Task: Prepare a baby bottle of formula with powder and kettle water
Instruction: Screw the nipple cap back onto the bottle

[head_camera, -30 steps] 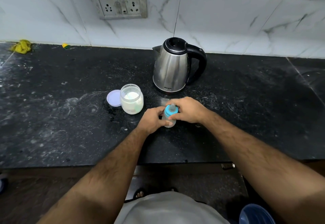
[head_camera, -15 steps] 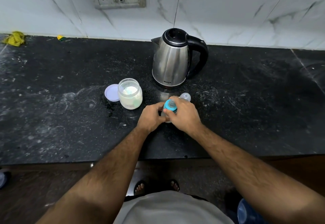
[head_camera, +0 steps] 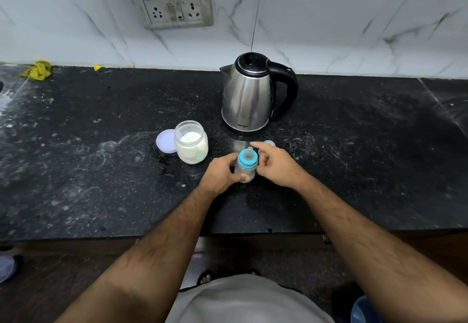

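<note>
The left hand [head_camera: 222, 173] grips the bottle [head_camera: 246, 168] around its lower body, fingers curled behind it and thumb across the front near the base. The bottle stands upright on the counter [head_camera: 101, 170], close to its front edge. A blue ring [head_camera: 247, 161] with a clear teat [head_camera: 249, 152] sits on the bottle top, above the grip. The right hand [head_camera: 276, 168] is just right of the bottle at ring level; its index finger points out past the teat, its other fingers are loosely bent, and it grasps nothing. Whether it touches the ring cannot be told. A clear cap [head_camera: 269, 143] lies on the counter just behind the right hand, partly hidden by it. The kettle [head_camera: 249, 97], steel with a black lid and handle, stands behind the grip and apart from it, handle turned to the right. The jar [head_camera: 191, 142] stands open to the left of the grip and slightly behind it, near but not touching the left hand, with white powder inside. Its lid [head_camera: 165, 141] lies flat on the counter, touching the jar's left side. A socket plate [head_camera: 174, 0] is mounted on the tiled wall behind the counter. A yellow rag [head_camera: 38, 70] lies at the far left rear corner of the counter, well apart from the grip.
</note>
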The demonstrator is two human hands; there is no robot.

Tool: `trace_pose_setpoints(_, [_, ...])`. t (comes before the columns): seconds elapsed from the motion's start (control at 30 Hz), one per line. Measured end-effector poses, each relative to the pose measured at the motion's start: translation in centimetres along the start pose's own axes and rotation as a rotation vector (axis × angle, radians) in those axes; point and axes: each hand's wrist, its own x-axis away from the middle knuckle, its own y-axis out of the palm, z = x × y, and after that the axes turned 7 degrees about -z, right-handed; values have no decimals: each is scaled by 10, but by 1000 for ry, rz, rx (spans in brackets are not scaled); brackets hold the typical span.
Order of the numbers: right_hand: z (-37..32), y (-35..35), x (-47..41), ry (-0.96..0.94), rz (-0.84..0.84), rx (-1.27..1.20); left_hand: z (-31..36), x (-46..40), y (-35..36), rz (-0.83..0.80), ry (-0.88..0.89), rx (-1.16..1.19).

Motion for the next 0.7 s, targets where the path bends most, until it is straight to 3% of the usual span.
trace_pose_setpoints(0.2, [38, -18, -19, 222, 256, 16, -2, 4, -1, 27, -29, -46])
trace_pose_setpoints(0.7, [48, -6, -50, 301, 153, 200, 1, 13, 1, 93, -60, 47])
